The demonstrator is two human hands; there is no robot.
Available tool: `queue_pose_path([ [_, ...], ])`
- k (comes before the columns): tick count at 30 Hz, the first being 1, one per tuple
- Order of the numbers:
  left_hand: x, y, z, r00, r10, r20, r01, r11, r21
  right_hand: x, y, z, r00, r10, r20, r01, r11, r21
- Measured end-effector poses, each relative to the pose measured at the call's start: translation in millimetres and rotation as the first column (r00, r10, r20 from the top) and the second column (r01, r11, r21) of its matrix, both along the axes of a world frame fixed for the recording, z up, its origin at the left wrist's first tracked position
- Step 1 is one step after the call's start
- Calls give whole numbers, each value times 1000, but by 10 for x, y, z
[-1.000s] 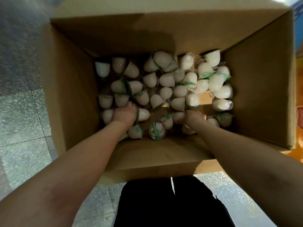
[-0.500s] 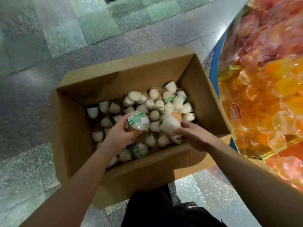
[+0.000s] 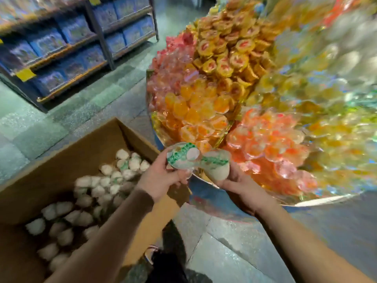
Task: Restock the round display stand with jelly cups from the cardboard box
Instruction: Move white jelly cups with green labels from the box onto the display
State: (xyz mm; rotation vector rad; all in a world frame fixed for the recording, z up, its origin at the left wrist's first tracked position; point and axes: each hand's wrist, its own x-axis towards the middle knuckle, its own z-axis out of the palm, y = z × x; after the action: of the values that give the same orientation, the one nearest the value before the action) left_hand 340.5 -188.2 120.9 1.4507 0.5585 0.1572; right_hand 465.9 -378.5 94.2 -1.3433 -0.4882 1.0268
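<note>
My left hand (image 3: 161, 178) grips a white jelly cup (image 3: 181, 155) with a green-printed lid that faces me. My right hand (image 3: 238, 185) holds a second white jelly cup (image 3: 217, 166), lid tilted to the left. Both cups hover at the near rim of the round display stand (image 3: 306, 202), which is heaped with orange, red and yellow jelly cups. The open cardboard box (image 3: 67, 152) stands on the floor at lower left with several white jelly cups (image 3: 98, 190) lying loose inside.
Store shelving (image 3: 67, 56) with blue packs runs along the upper left. Grey tiled floor (image 3: 234, 248) lies between box and stand. My dark-trousered legs and a shoe (image 3: 161, 260) show at the bottom, by the box's right corner.
Both hands lifted out of the box, each with one cup, and moved up and right to the stand's rim. The view swung from the box toward the stand.
</note>
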Motion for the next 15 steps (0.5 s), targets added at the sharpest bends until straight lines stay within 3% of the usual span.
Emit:
queue_pose_path([
  [7, 855, -1688, 388, 966, -242, 92, 248, 967, -59, 303, -1916, 448, 933, -238, 269, 269, 959, -88],
  [11, 1236, -2527, 611, 917, -380, 122, 393, 913, -114, 430, -2833, 660, 818, -332, 469, 451, 877, -166],
  [15, 1569, -3261, 764, 866, -487, 109, 498, 857, -133, 496, -3577, 787, 717, -415, 559, 594, 784, -180],
])
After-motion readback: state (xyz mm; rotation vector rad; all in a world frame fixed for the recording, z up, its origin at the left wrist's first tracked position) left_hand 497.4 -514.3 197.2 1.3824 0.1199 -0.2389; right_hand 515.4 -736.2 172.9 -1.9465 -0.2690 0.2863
